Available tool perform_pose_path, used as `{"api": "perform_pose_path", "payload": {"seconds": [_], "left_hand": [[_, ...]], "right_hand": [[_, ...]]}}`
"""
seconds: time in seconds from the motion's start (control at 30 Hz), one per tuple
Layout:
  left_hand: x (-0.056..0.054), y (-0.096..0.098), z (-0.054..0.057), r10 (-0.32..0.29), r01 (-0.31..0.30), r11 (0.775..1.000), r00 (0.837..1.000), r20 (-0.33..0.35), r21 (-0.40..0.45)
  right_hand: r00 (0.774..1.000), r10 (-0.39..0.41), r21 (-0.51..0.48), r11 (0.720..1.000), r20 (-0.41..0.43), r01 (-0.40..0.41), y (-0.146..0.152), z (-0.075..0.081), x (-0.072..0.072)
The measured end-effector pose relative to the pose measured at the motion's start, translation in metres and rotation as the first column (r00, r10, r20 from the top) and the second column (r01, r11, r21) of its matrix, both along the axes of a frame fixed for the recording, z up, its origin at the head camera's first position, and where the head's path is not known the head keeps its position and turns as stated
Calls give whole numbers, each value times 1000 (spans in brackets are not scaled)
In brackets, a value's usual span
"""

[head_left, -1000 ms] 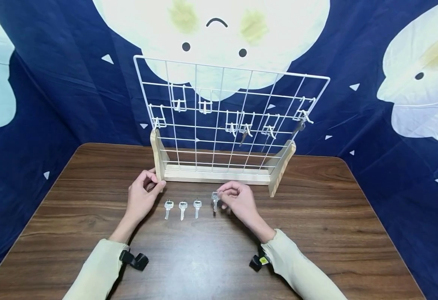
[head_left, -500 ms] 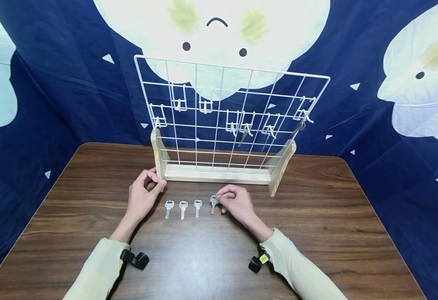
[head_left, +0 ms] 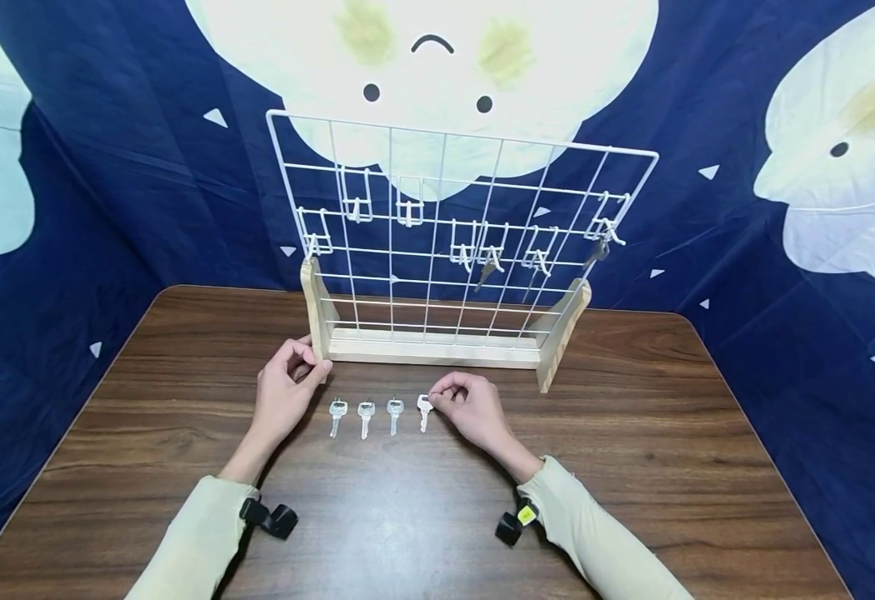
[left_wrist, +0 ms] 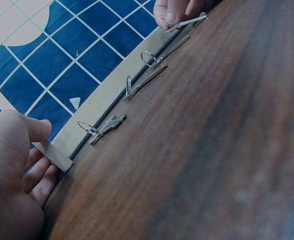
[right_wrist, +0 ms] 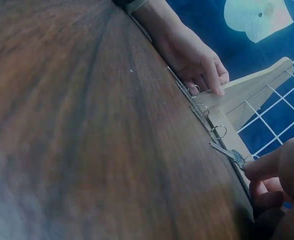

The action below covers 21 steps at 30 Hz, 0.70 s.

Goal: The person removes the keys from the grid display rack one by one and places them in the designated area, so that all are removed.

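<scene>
My right hand [head_left: 475, 408] pinches a silver key [head_left: 424, 402] by its head, low over the table, blade toward me. In the right wrist view this key [right_wrist: 229, 152] has a ring by the fingertips. To its left lie three more silver keys in a row: a near one [head_left: 395, 408], a middle one [head_left: 366, 412] and a far-left one [head_left: 337, 409]. Their small rings stand up in the left wrist view. My left hand [head_left: 285, 387] grips the left wooden foot [head_left: 318, 321] of a display rack, thumb in front and fingers behind.
The rack's white wire grid [head_left: 437, 252] leans above a wooden base bar [head_left: 437, 356]. Several white hooks hang on it; keys dangle from some at the right, including a key [head_left: 487, 271]. A dark blue cloth [head_left: 145, 167] with clouds stands behind the brown table [head_left: 632, 467].
My right hand has brought the pinched key slightly left and down, into line with the row of keys. The left hand stays on the rack's foot.
</scene>
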<state>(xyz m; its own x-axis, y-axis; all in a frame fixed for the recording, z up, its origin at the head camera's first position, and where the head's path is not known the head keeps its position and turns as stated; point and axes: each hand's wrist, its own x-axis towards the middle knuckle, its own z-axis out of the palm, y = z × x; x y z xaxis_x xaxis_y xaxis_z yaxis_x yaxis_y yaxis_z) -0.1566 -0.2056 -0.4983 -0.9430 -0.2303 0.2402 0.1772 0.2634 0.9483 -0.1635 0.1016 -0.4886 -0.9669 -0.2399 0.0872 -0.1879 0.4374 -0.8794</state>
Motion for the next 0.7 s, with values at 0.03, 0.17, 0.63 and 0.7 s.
{"api": "perform_pose_path", "payload": {"seconds": [0.03,0.17,0.63,0.7], "left_hand": [[0,0,0,-1,1,1000,1000,1,1],[-1,0,0,-1,1,1000,1000,4,4],[-1,0,-3,1,-1,1000,1000,-11,-4],[0,-1,-3,3,-3,1000,1000,-15,-3]], "right_hand": [[1000,-1,15,1000,-7,1,0,0,0],[999,-1,54,999,-37,3,-1,-1,0],[991,8,113,994,-133,7,0,-10,-2],[990,23,124,992,-141,-6,2,-23,-9]]}}
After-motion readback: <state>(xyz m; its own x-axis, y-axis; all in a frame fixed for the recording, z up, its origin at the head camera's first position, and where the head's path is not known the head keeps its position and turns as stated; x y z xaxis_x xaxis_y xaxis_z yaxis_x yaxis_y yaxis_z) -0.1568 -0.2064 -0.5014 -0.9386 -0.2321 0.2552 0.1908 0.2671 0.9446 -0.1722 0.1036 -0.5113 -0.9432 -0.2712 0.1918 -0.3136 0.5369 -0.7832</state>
